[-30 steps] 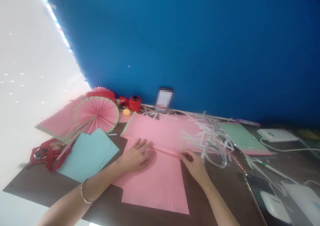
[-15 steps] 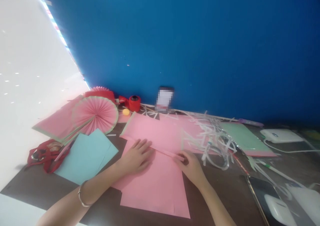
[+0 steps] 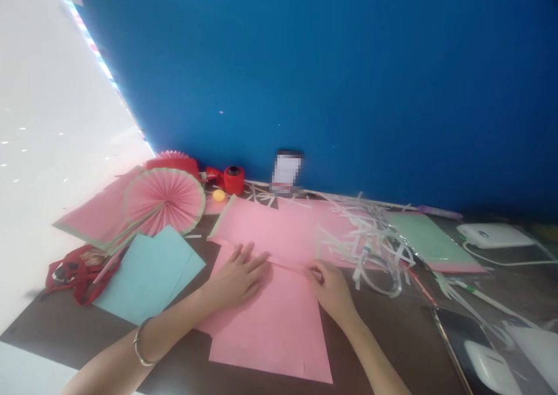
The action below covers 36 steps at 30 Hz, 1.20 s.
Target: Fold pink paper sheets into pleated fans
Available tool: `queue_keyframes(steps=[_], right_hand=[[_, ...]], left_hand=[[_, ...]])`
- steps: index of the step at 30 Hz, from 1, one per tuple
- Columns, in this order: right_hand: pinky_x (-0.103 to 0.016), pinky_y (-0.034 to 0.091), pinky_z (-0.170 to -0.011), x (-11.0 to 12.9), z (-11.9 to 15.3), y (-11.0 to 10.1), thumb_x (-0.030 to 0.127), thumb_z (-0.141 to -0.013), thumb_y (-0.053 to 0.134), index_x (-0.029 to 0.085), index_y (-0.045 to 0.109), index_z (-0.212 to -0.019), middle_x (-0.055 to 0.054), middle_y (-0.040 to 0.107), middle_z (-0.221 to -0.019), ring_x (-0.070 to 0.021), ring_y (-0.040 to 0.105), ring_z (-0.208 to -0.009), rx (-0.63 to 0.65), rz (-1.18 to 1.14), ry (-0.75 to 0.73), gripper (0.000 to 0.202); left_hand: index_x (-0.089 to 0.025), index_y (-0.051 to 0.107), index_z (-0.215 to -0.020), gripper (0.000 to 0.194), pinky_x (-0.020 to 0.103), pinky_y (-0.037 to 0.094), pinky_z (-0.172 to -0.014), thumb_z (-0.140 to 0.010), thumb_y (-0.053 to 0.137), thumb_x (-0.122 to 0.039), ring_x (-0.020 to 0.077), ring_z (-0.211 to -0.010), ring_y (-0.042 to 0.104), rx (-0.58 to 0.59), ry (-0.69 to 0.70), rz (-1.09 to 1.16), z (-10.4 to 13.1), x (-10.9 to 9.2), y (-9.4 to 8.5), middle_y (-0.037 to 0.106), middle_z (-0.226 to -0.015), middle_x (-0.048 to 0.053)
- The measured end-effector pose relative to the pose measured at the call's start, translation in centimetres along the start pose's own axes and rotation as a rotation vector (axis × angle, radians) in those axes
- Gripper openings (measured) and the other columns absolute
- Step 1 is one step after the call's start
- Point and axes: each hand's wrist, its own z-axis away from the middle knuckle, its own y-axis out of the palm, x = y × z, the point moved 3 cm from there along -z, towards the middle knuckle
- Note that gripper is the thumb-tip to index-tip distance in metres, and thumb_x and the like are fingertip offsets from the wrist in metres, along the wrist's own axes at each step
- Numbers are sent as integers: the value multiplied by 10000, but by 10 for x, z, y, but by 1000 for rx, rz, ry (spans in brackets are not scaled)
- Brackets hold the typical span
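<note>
A pink paper sheet with a green strip along its left end lies across other pink sheets on the table. Its near edge carries a narrow fold. My left hand rests flat near that fold, fingers spread over the paper. At the fold's right end my right hand has thumb and fingers closed on the sheet's edge. Light blue sheets lie to the left of my left hand. Beyond them stands a round pleated pink paper fan with a green rim.
White paper strips lie tangled at the right, beside a green packet. A phone with a white case on it is near right. Red tape, a yellow ball and a blue wall are behind. A red strap is far left.
My right hand has shifted slightly along the fold, and the edge's raised end now lies flatter. My left hand has slid slightly right over the paper.
</note>
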Motion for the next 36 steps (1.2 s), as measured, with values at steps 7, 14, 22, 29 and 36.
queue_keyframes(steps=[7, 14, 22, 29, 36], right_hand=[[-305, 388, -649, -3, 2, 4, 361, -826, 456, 203, 533, -707, -38, 620, -720, -200, 555, -716, -1, 41, -10, 212], [-310, 385, -659, -3, 2, 5, 359, -828, 435, 204, 537, -702, -45, 627, -722, -200, 560, -724, -38, 44, -20, 225], [-333, 411, -696, -6, 3, 6, 339, -826, 439, 189, 536, -768, -64, 633, -753, -215, 574, -750, -70, 4, -2, 188], [-371, 417, -778, 13, 14, -1, 277, -867, 390, 155, 601, -900, -113, 636, -877, -230, 561, -860, -234, 188, -115, 247], [-397, 320, -980, 48, 34, 13, 129, -875, 313, 131, 545, -1176, -108, 574, -1208, -213, 505, -1125, -53, 386, -420, 380]], left_hand=[[-285, 295, -1363, 470, 547, 238, -999, -903, 312, -380, 352, -1296, 193, -26, -94, -15, -4, -9, -2, 382, -1369, 28], [-126, 378, -1314, 453, 573, 203, -1006, -909, 271, -298, 377, -1291, 219, -46, -91, -107, -9, -25, -3, 415, -1322, 146], [-100, 272, -1370, 639, 606, 237, -950, -879, 258, -509, 445, -1258, 257, -13, -177, 9, -26, -43, 15, 391, -1303, 250], [-106, 208, -1398, 660, 646, 185, -956, -876, 268, -506, 485, -1282, 107, 13, -165, 107, -25, -45, 15, 217, -1431, 201], [-129, 223, -1397, 672, 644, 158, -972, -859, 305, -523, 483, -1292, 43, -1, -200, 117, -24, -47, 18, 182, -1455, 166]])
